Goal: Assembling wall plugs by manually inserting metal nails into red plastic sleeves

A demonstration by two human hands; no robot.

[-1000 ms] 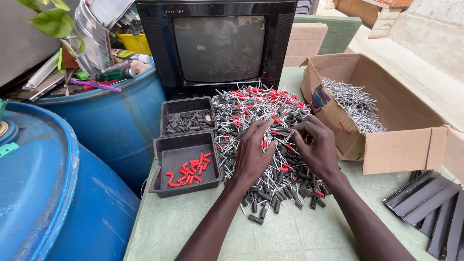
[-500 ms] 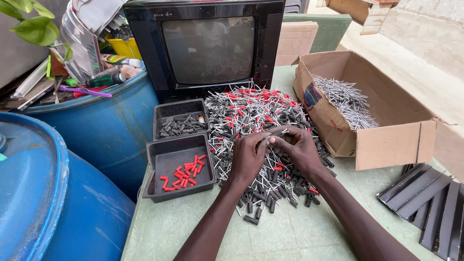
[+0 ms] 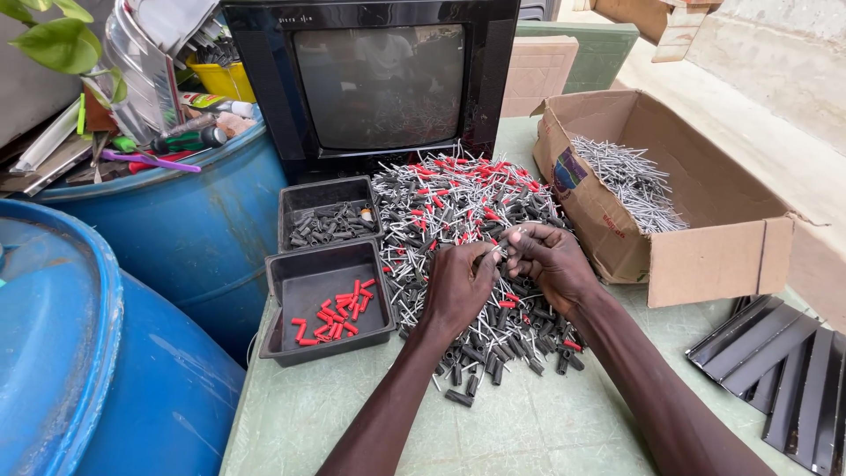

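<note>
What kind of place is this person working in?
Probably a makeshift sorting or salvage workshop: a heap of red and black connectors on a green table, an old television, and blue drums.

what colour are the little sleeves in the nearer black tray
Red sleeves in the nearer black tray, seen in the head view.

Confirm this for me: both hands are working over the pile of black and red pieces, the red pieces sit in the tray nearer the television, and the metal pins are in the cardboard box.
Not quite. In the head view the red pieces lie in the nearer tray; the tray by the television holds black pieces. The left hand and right hand do work over the pile, and the metal pins are in the cardboard box.
</note>
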